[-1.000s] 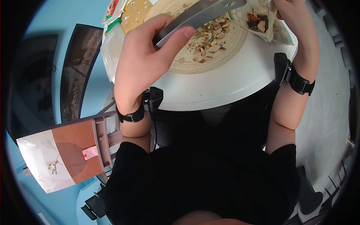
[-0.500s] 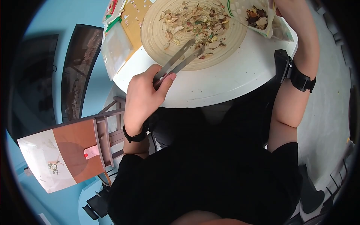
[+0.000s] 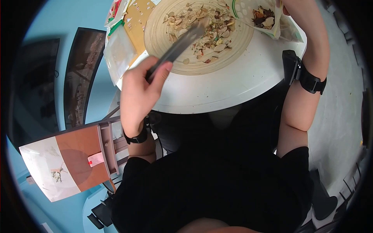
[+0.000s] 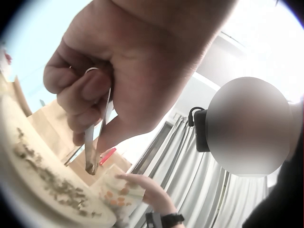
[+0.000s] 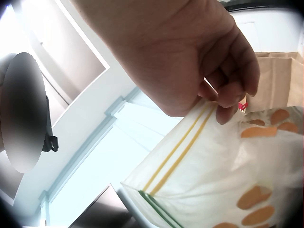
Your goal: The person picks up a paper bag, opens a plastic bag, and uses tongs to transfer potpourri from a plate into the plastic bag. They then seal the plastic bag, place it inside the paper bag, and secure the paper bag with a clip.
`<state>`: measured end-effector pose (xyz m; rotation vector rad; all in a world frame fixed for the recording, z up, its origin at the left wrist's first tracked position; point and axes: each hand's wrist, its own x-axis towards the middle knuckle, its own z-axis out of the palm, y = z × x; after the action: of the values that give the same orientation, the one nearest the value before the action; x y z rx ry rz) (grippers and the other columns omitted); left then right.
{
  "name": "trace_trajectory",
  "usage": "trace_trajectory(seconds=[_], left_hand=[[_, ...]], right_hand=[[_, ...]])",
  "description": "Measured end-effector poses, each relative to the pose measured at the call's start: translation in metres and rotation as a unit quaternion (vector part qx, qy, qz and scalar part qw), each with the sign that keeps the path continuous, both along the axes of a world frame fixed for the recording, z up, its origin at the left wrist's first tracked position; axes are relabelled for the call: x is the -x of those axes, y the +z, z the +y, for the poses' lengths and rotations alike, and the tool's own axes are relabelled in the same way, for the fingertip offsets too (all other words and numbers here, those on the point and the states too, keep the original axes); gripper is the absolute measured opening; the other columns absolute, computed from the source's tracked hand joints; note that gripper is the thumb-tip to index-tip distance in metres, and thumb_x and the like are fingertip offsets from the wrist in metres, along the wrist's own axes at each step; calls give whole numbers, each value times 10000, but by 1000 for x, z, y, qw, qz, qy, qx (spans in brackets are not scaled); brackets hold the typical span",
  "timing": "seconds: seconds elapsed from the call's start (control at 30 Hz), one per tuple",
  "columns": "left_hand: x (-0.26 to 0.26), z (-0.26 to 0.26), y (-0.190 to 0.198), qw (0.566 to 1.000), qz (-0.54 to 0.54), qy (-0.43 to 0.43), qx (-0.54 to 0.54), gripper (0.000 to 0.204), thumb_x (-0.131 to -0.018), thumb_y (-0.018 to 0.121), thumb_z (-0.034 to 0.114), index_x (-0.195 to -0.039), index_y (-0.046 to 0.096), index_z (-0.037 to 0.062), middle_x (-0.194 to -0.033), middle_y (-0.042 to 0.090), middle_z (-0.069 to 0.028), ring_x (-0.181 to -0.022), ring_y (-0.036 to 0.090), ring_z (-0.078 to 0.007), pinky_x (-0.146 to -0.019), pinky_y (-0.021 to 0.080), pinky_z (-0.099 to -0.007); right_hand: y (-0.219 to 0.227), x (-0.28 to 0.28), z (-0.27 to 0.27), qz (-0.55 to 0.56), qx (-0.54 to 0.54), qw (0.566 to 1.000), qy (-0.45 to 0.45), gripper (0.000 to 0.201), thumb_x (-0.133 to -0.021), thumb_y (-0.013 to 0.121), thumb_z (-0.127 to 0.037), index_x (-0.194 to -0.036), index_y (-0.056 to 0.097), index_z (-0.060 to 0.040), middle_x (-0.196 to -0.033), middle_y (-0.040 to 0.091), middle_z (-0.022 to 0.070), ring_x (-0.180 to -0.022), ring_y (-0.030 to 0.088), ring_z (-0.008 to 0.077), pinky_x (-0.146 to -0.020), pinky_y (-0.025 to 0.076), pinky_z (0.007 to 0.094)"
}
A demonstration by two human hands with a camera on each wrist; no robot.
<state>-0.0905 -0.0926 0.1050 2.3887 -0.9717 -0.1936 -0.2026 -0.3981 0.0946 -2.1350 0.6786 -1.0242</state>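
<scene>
My left hand (image 3: 140,87) grips a pair of metal tongs (image 3: 175,50), thumb on one side. They point over a round wooden plate (image 3: 157,48) spread with dried petals and leaf bits (image 3: 219,37). In the left wrist view the arms of the tongs (image 4: 89,147) come together at the tips around a small brownish piece (image 4: 90,168). My right hand (image 5: 204,61) pinches the upper edge of a clear zip bag (image 5: 190,156) with yellow and green seal lines. Dark and pale dried pieces (image 3: 264,17) lie inside the bag, whose mouth gapes toward the plate.
The white round table (image 3: 229,83) carries small crumbs near its front edge. Left of the plate lie a brown paper sheet (image 3: 136,17) and a clear plastic bag (image 3: 118,50) with a green strip. A brown paper bag (image 5: 273,78) stands behind the right hand.
The tongs came down from high near the zip bag to the plate with their arms apart. Since then they have risen slightly and their arms have closed. The right hand stays at the bag.
</scene>
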Motion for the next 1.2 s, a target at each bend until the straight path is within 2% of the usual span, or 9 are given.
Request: trace_trajectory(seconds=[0.07, 0.13, 0.23, 0.33, 0.53, 0.57, 0.77, 0.9, 1.2], left_hand=[[2, -17, 19, 999, 11, 6, 52, 290, -958, 749, 225, -843, 651, -23, -561, 431, -1, -547, 353, -56, -478, 277, -266], [-4, -41, 24, 990, -42, -81, 110, 316, -942, 766, 264, -867, 665, -26, -565, 465, -11, -549, 373, -63, -482, 293, -265], [-4, -66, 29, 990, -24, -84, 114, 360, -926, 778, 317, -886, 674, -26, -568, 494, -30, -545, 404, -71, -488, 319, -274], [-13, -56, 19, 995, -11, -38, 94, 388, -922, 771, 346, -890, 675, -29, -574, 516, -75, -528, 427, -112, -496, 353, -307], [-6, -41, -21, 996, -13, -10, -83, 400, -919, 754, 341, -884, 665, -47, -551, 540, -150, -474, 480, -254, -507, 398, -366], [-3, -43, -23, 996, -9, -1, -87, 404, -910, 758, 346, -896, 664, -46, -554, 559, -163, -475, 520, -307, -511, 418, -378], [-1, -42, -31, 994, -62, -46, -75, 375, -928, 744, 327, -856, 637, -25, -583, 585, -183, -516, 578, -361, -528, 452, -389], [-3, -45, -32, 995, -48, -54, -71, 368, -941, 734, 311, -845, 623, -26, -579, 563, -177, -503, 523, -351, -520, 425, -390], [-14, -46, -35, 997, 38, -49, -39, 327, -958, 730, 275, -892, 663, -38, -562, 482, -123, -506, 395, -201, -503, 353, -353]], right_hand=[[1, 1, -6, 9, -28, 999, 16, 301, -1002, 606, -195, -940, 731, 72, -657, 631, 30, -547, 557, 90, -501, 438, 273], [3, 0, -7, 12, -52, 998, 32, 301, -1004, 606, -196, -924, 728, 67, -656, 626, 25, -546, 553, 87, -499, 435, 269], [3, 0, -7, -4, -56, 998, 41, 302, -1006, 606, -196, -896, 721, 60, -651, 619, 19, -545, 549, 82, -495, 432, 263], [-2, 2, -13, -20, -39, 998, 42, 304, -1006, 609, -198, -879, 716, 56, -642, 612, 14, -541, 546, 81, -491, 429, 262], [-5, 3, -10, -16, -3, 1000, 9, 312, -1006, 614, -204, -853, 702, 53, -626, 602, 12, -523, 545, 87, -481, 427, 266], [-4, 4, -17, -8, -19, 1000, 24, 313, -1006, 614, -204, -848, 699, 53, -624, 602, 12, -520, 546, 88, -480, 427, 266], [-4, 6, -18, -5, -32, 999, 23, 320, -1007, 616, -207, -838, 695, 54, -619, 603, 13, -513, 546, 87, -476, 427, 267], [6, 8, -12, 5, -68, 997, 38, 313, -1003, 618, -203, -879, 712, 69, -633, 619, 23, -529, 559, 91, -482, 432, 270], [-1, 2, -6, 2, 26, 1000, -18, 309, -994, 620, -203, -948, 733, 80, -663, 645, 44, -553, 573, 100, -501, 439, 281]])
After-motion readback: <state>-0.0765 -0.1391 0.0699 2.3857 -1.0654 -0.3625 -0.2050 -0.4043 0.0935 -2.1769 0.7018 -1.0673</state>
